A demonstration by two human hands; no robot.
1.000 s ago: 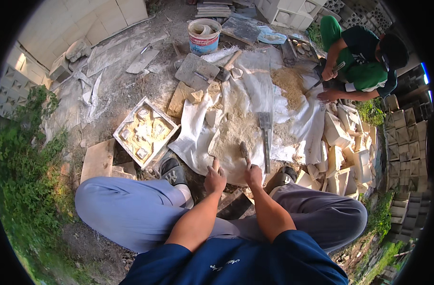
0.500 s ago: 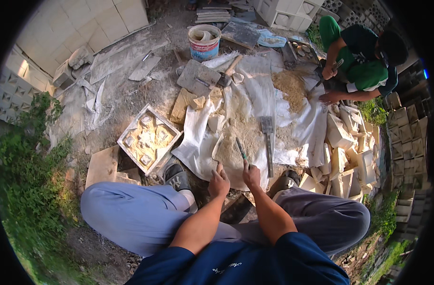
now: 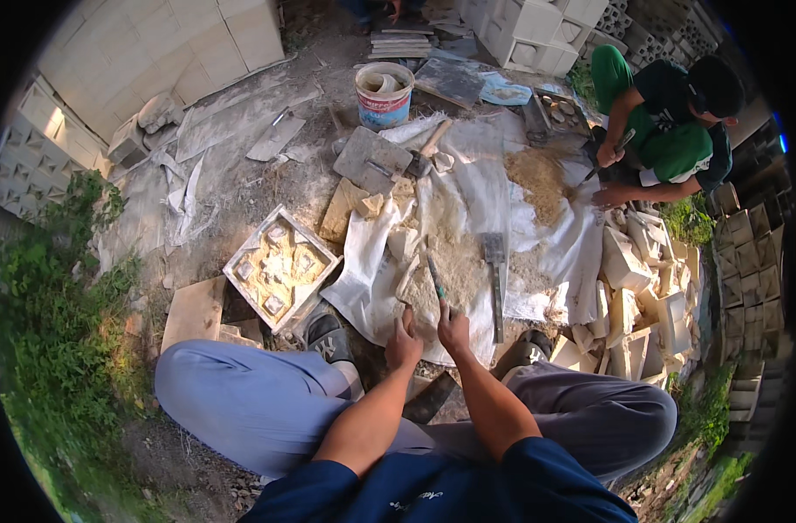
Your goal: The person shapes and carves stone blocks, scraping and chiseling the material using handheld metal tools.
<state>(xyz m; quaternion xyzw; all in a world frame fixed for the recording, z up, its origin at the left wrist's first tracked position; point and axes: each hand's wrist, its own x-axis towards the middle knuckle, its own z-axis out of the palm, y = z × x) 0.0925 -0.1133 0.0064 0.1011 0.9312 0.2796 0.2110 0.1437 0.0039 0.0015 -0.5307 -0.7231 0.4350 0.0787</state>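
My left hand is closed around the wooden handle of what looks like a trowel, its blade dusted with pale powder. Close beside it, my right hand grips a narrow-bladed tool with a greenish handle, its dark blade slanting up and left toward the trowel blade. Both tools are over a heap of grey-beige powder on a white sheet. Left of my hands, a square mould holds yellowish material in a raised pattern. A long-handled flat tool lies to the right of the heap.
A co-worker crouches at the far right, holding a tool near a sand pile. Pale blocks are heaped right. A bucket, a hammer and a plastering float stand or lie beyond the heap. Another person's hand shows at the top.
The narrow-bladed tool in my right hand has moved left and slightly away, closer to the trowel blade. The whole view has shifted slightly, showing more at the top. Both hands keep their grip.
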